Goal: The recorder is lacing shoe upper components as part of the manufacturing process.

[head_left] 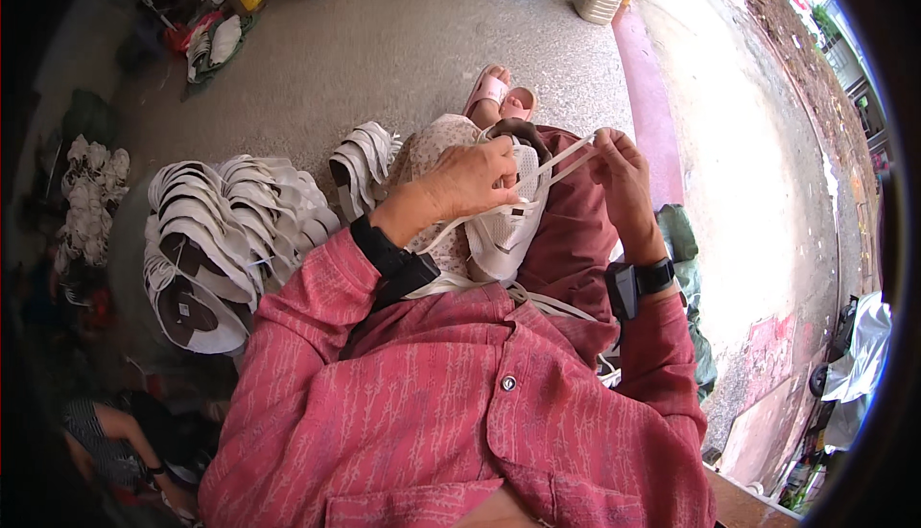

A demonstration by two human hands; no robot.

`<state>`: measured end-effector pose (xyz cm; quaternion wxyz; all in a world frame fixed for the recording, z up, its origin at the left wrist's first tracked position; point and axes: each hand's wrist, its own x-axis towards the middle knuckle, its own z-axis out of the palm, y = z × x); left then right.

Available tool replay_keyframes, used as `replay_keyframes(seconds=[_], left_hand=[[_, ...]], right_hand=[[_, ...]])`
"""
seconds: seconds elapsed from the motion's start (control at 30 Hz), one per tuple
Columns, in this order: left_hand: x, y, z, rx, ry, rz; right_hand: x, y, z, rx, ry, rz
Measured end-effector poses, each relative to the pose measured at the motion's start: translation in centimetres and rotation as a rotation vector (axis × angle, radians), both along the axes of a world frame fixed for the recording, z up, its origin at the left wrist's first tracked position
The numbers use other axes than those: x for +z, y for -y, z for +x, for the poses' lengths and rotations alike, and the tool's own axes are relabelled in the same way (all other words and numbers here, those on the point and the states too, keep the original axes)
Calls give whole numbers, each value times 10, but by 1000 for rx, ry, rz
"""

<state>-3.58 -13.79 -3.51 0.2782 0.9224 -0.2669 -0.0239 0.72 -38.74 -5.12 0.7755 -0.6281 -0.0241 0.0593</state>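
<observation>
the right hand (622, 162) pinched a white lace (574, 151) between its fingers. the left hand's (468, 180) fingers were curled, their exact grip unclear; the white shoe upper (501, 243) lay just beneath them.

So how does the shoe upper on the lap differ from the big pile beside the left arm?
The shoe upper is a lone piece; the big pile holds many, nested together. The left hand touches the upper, while no hand touches the pile. Both look mostly whitish.
</observation>
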Motion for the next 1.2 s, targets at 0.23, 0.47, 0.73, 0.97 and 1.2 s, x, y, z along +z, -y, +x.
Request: replay_keyframes(seconds=[0.23, 0.47, 0.73, 0.97, 1.2], left_hand=[[-20, -7, 10, -39, -183, -496], [-23, 0, 9, 194, -437, -704], [-35, -11, -20, 108, -166, -621], [-28, -7, -22, 29, -29, -342], [-30, -14, -8, -8, -303, -570]], right_hand=[[-15, 21, -7, 50, -111, -79], [5, -7, -16, 4, 571, -660], [-24, -40, 4, 646, 316, -383], [-4, -33, -1, 773, 152, -364], [-27, 38, 54, 277, 66, 81]])
